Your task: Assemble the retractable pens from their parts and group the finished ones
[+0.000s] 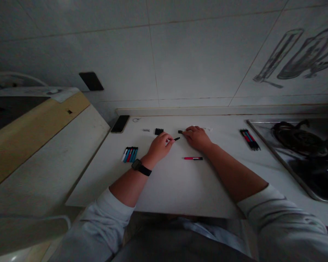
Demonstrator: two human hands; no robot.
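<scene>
My left hand (160, 146), with a black watch on its wrist, is closed in a pinch on a small black pen part (176, 138) above the white counter (166, 182). My right hand (196, 137) rests curled on the counter just to the right, its fingertips at another small black piece (180, 131). What its fingers hold, if anything, is hidden. A red pen (192, 158) lies flat on the counter below my right hand. A black cluster of pen caps (159, 131) and a small spring (145, 130) sit to the left, further back.
A bundle of blue, red and white pens (130, 154) lies at the left, another bundle (250, 139) at the right. A black phone (120, 123) lies at the back left corner. A gas stove (303, 153) fills the right side. A tiled wall stands behind.
</scene>
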